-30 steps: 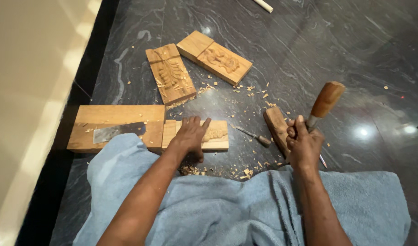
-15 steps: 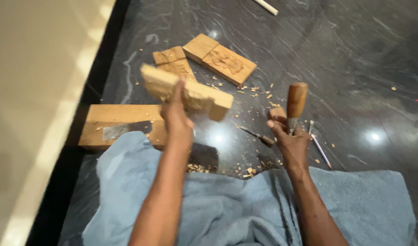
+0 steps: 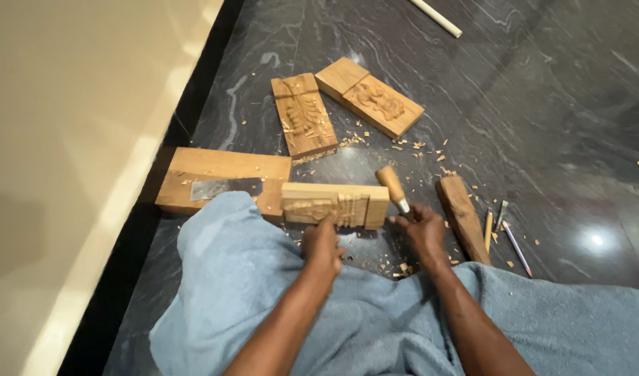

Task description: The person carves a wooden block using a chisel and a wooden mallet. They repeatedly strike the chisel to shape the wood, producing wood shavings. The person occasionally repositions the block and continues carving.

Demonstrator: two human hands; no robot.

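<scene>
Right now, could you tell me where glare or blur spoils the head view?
Head view: ceiling light glares as a bright spot on the polished dark floor at right, with a fainter sheen near the carved blocks; the pale wall at left looks washed out; the hands and the block they hold are slightly soft.

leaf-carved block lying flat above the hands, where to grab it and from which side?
Pinch the leaf-carved block across its two long plain edges, from above. It lies flat, carving up, with bare floor along both long sides; its far end nearly touches the second carved block.
</scene>
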